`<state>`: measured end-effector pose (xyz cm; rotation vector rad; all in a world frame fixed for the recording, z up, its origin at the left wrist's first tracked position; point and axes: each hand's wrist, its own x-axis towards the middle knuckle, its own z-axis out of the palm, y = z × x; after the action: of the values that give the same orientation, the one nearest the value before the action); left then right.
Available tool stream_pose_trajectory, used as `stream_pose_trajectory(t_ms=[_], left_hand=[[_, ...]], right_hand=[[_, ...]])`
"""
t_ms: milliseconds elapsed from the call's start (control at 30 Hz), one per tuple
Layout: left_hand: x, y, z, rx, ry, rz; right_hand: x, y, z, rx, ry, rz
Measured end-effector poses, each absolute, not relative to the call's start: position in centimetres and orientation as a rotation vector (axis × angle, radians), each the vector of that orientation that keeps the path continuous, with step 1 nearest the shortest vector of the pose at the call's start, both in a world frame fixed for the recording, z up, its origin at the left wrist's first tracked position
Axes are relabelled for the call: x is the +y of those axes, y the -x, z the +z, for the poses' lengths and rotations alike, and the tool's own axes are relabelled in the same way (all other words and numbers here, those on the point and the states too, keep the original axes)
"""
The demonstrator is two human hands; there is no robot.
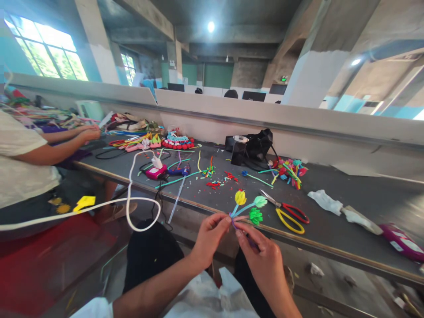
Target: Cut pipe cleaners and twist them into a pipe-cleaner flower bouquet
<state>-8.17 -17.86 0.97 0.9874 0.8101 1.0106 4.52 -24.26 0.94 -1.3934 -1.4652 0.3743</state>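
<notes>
Pinches a small bunch of fuzzy flowers (245,209) at the lower centre of the frame, by the near edge of the tabletop (357,190), between thumb and forefinger of the left hand (213,236), with the other fingers curled in. Brings thumb and forefinger of the right hand (261,247) almost together on a thin purple strand (231,215) at the join of the stems; cannot tell of any right-hand pressure on the stems themselves. Counts 3 plush, tufted heads in yellow, mint and bright green, bulb-shaped like tulips, on pale blue and pinkish stems.

Shows metal-bladed scissors (280,206) just right of the bunch, with 1 red and 1 yellow loop handle, smooth and rounded. Scatters red snippets (214,185) over the dark, matt surface at centre; heaps colourful fuzzy pieces (288,172) at centre right, near a slack black bag (261,145). Sets crumpled white tissue (324,202) at right, not far from a glossy magenta device (402,242).

Cuts off the device at the right edge, and another person (28,163) in a cream top at the left edge; cannot make out the contents of that person's fingers. Hides part of something purple beneath the right palm.

Carries white labels on the magenta device, too small to read. Glows green on a little sign (284,78) at upper right, with illegible markings.
</notes>
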Motion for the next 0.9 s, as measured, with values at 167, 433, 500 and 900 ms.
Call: stream_pose_trajectory(t_ms=[167,433,500,900], left_hand=[[-17.9,8.1,1.3,0.741,-0.866,1.007],[-18.1,8.1,1.2,0.619,-0.725,0.919],[-18.1,8.3,1.2,0.596,-0.712,0.866],[-18.6,9.0,1.1,0.294,-0.646,0.569]], right_hand=[[-24.3,-4.1,1.3,-1.451,1.345,0.292],[-24.6,-3.7,1.2,-1.354,1.323,0.277],[-24.7,-3.6,1.2,-1.298,1.326,0.355],[-24.3,-6.4,0.0,-1.296,1.236,0.596]])
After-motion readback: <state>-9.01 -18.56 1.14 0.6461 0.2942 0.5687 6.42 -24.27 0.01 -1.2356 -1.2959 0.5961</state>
